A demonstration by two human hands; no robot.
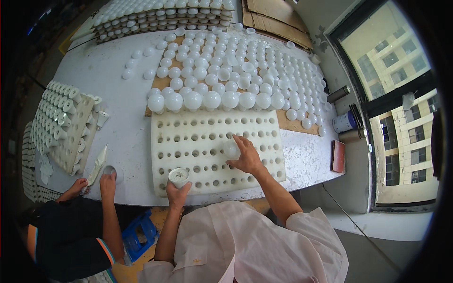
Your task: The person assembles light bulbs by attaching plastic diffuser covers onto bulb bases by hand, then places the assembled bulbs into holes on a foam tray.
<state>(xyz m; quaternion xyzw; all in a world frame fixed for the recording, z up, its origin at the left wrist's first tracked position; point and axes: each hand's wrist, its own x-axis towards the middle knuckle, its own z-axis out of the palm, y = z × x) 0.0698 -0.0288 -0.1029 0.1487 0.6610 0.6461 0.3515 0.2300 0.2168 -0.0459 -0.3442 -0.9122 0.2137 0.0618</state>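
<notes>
My left hand (177,194) grips a white bulb base (179,176) at the near edge of a white foam board. Its round top, with small dark parts on it, faces up. Over the middle of the board, my right hand (248,156) has thumb and fingers around a translucent white bulb cover (230,150). The foam board (203,146) has rows of large and small round holes. Along its far edge stands a row of white bulbs with round covers (212,99).
Many loose white covers (243,83) lie on cardboard beyond. Stacked trays of bulbs (165,19) stand at the back. On the left, a co-worker's hands (108,185) hold a white piping bag (98,165) and a cup-like part, beside boards of bases (59,113). Canisters (344,122) line the window side.
</notes>
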